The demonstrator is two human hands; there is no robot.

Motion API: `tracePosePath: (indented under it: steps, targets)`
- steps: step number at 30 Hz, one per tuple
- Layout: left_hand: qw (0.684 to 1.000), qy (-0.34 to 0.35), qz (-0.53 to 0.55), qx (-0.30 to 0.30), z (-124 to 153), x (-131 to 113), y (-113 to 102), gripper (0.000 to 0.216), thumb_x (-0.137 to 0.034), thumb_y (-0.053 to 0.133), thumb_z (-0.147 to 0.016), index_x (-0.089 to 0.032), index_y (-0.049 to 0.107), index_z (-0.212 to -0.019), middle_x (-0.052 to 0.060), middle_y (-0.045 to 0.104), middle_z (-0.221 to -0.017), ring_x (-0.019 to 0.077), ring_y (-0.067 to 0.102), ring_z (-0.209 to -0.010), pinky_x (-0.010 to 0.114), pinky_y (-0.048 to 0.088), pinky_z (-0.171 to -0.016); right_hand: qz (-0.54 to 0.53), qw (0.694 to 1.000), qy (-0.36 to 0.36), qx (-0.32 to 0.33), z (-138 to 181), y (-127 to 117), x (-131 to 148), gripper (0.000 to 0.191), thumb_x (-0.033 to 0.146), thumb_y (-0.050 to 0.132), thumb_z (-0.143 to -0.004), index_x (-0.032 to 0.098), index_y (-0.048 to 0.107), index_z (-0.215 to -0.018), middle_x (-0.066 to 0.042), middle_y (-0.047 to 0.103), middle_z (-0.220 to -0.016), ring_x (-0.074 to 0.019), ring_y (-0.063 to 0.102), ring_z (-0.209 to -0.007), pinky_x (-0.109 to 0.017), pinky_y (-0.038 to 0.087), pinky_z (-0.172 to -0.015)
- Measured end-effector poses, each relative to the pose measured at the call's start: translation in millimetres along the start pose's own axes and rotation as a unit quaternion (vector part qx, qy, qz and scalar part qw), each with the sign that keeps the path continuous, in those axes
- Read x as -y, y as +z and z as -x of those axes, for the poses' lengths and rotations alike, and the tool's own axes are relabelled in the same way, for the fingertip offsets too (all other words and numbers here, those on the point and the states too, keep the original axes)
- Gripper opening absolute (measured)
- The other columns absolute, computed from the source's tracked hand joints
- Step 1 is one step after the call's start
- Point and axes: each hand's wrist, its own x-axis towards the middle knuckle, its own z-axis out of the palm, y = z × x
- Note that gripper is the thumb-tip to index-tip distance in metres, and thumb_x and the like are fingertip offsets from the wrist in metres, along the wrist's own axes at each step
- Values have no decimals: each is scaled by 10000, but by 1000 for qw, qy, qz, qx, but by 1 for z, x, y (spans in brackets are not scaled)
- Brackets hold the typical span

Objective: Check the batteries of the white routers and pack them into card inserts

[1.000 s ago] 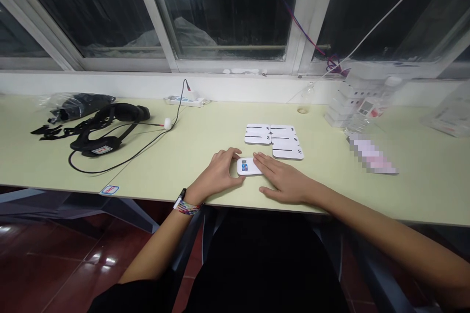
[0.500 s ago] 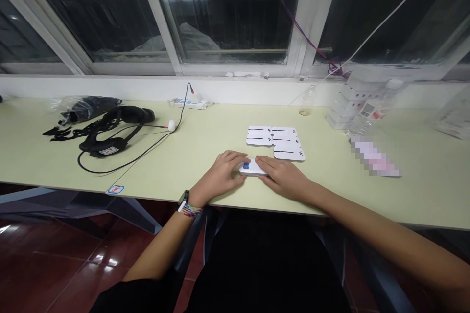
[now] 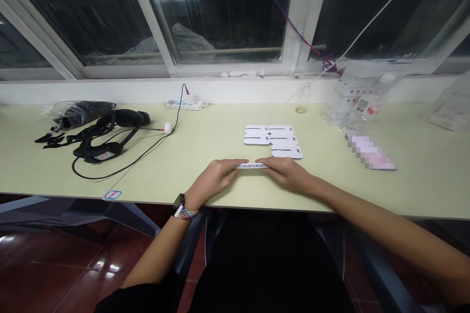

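A small flat white device [image 3: 251, 166] is held edge-on just above the pale green table [image 3: 191, 156], near its front edge. My left hand [image 3: 215, 179] pinches its left end and my right hand [image 3: 288, 176] pinches its right end, fingers closed on it. Just behind them several similar white devices [image 3: 273, 140] lie flat in a cluster, each with a dark line across it. A watch and bead bracelets sit on my left wrist.
A black headset with straps [image 3: 106, 132] and its cable lie at the left, beside a plastic bag of black parts [image 3: 75, 110]. A white power strip [image 3: 185, 104] sits by the wall. White boxes and a clear bottle [image 3: 358, 102] stand at the right.
The white device lay flat under my fingers with its blue label showing. Both hands have since lifted and tilted it, so only its thin edge shows now.
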Motion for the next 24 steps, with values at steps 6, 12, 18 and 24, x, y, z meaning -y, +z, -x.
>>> tracePosePath:
  steps: [6, 12, 18, 24]
  targets:
    - [997, 1, 78, 2, -2, -7, -1, 300, -315, 613, -1103, -309, 761, -1364, 1, 806, -1386, 272, 770, -1269, 425, 599, -1130, -59, 998, 16, 9, -3, -9, 5, 317, 314, 583, -1130, 327, 756, -1395, -24, 847, -1215, -230, 798, -1026, -416, 639, -929]
    - [982, -90, 162, -39, -7, -6, 5, 353, -413, 748, -1019, -288, 708, -1347, 33, 812, -1241, 260, 816, -1049, 400, 654, -974, -39, 998, 17, -38, -4, -5, 1, 414, 294, 630, -1084, 295, 647, -1498, -101, 746, -1409, -284, 741, -1232, -486, 644, -1017]
    - [987, -108, 106, -57, -8, -2, 10, 398, -389, 726, -1027, -284, 635, -1400, 48, 776, -1210, 256, 778, -1066, 438, 616, -1014, 88, 995, -40, 0, -5, 1, 5, 627, 295, 710, -1021, 238, 518, -1615, -190, 600, -1549, -368, 591, -1443, -603, 578, -1143]
    - [996, -65, 9, -63, -7, 7, 14, 283, -300, 557, -1101, -259, 618, -1374, 93, 702, -1367, 305, 665, -1308, 515, 535, -1140, 105, 993, -51, 23, -10, 8, 8, 372, 300, 702, -1025, 209, 664, -1384, -184, 662, -1452, -365, 604, -1371, -607, 558, -1140]
